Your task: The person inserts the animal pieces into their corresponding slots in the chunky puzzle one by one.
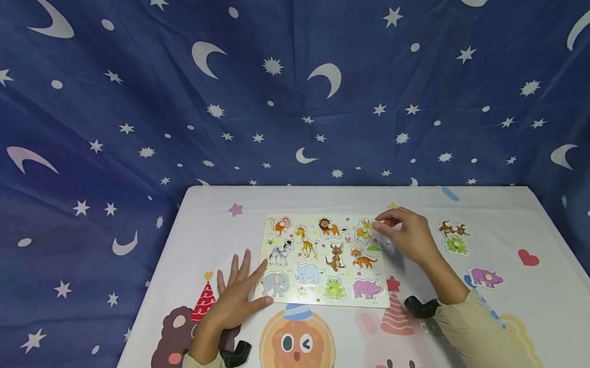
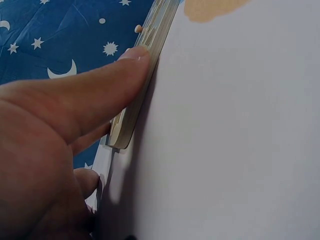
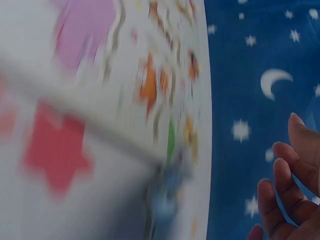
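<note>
A wooden animal puzzle board [image 1: 314, 304] lies on the table, with animals such as a lion [image 1: 329, 227], giraffe [image 1: 306, 242] and zebra [image 1: 280, 253]. My left hand [image 1: 238, 299] has its fingers spread by the lower left corner; in the left wrist view its thumb [image 2: 107, 90] rests on the board's edge. At the upper right corner, my right hand [image 1: 408, 235] has its fingertips beside the yellow horned animal [image 1: 364, 229]. In the right wrist view its fingers are apart, loosely bent, with nothing between them. A bluish piece [image 1: 387, 244] lies partly under that hand.
Right of the board lie a brown animal piece [image 1: 453, 229], a green frog piece [image 1: 456, 245] and a purple hippo piece [image 1: 486, 278]. The white tablecloth [image 1: 214, 219] carries printed cartoon figures. A blue star-patterned curtain [image 1: 259, 94] hangs behind the table.
</note>
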Demonstrator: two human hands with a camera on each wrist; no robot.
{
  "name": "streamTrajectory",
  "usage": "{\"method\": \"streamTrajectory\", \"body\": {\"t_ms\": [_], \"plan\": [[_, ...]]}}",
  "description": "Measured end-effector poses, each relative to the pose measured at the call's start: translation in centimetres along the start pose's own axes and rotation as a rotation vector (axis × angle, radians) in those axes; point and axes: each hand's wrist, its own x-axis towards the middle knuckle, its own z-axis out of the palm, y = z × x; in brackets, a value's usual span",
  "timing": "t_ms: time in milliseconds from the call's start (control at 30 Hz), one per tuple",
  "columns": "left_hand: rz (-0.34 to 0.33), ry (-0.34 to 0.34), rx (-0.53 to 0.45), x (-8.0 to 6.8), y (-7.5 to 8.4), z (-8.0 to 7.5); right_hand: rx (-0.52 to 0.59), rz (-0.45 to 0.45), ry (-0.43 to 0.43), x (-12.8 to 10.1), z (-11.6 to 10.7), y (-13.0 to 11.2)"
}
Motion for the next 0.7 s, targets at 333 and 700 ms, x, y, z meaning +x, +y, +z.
{"method": "streamTrajectory", "body": {"t_ms": [333, 700], "plan": [[-0.002, 0.005, 0.004, 0.1, -0.2, 0.1, -0.118, 0.091, 0.157, -1.0, -4.8, 5.7], [-0.019, 0.004, -0.008, 0.2, -0.2, 0.2, -0.183, 0.383, 0.208, -1.6, -6.8, 10.8]]}}
